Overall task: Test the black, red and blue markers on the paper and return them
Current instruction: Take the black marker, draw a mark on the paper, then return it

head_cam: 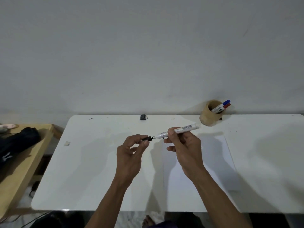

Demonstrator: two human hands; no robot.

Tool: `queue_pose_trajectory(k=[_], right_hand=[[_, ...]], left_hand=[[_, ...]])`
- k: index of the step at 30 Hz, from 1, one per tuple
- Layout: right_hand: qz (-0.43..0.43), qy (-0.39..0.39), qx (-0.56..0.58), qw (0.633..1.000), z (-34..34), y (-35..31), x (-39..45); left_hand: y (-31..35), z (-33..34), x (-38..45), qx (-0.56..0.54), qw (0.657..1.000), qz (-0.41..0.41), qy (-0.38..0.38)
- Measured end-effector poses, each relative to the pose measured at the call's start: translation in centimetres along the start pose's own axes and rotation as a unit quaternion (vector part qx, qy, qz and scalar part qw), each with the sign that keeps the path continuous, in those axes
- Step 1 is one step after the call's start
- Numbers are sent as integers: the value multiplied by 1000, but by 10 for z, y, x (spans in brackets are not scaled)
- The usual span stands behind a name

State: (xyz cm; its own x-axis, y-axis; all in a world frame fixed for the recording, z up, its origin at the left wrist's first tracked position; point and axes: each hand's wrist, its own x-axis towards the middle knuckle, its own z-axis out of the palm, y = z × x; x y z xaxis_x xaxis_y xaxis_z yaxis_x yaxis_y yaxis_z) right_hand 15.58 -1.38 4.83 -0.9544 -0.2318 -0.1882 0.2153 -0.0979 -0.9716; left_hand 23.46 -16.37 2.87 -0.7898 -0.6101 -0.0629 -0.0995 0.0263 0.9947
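Observation:
My right hand (pixel 184 148) grips the white barrel of the black marker (pixel 179 130), held level above the table with its tip pointing left. My left hand (pixel 131 148) pinches the marker's black cap (pixel 147 138) just off the tip, a small gap between them. A white sheet of paper (pixel 213 162) lies on the table under my right hand and wrist. At the back right stands a tan round holder (pixel 209 115) with the blue marker (pixel 225 102) and the red marker (pixel 227 105) leaning out of it, caps up.
The white table (pixel 90 162) reaches the wall. A small black object (pixel 143 117) sits at its back edge. A wooden side table (pixel 21 162) at the left carries a black bag (pixel 18 142). My bare foot (pixel 148 221) shows below the front edge.

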Motion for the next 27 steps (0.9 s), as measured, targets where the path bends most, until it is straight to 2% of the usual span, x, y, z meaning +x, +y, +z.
queue_pose_trajectory(k=[13, 17, 21, 24, 25, 27], right_hand=[[21, 31, 1, 999, 8, 2, -39], [24, 47, 32, 998, 4, -1, -46], [66, 25, 61, 996, -14, -7, -41], [75, 26, 124, 989, -37, -17, -29], [64, 29, 123, 990, -47, -22, -23], [25, 8, 22, 999, -70, -32, -10]], left_hand=[[7, 1, -25, -21, 998, -17, -64], [14, 8, -28, -33, 996, -18, -81], [13, 12, -21, -16, 993, -29, -110], [13, 15, -8, 6, 992, -31, -126], [15, 17, -2, 15, 990, -27, -134], [22, 25, 8, 37, 987, -10, -158]])
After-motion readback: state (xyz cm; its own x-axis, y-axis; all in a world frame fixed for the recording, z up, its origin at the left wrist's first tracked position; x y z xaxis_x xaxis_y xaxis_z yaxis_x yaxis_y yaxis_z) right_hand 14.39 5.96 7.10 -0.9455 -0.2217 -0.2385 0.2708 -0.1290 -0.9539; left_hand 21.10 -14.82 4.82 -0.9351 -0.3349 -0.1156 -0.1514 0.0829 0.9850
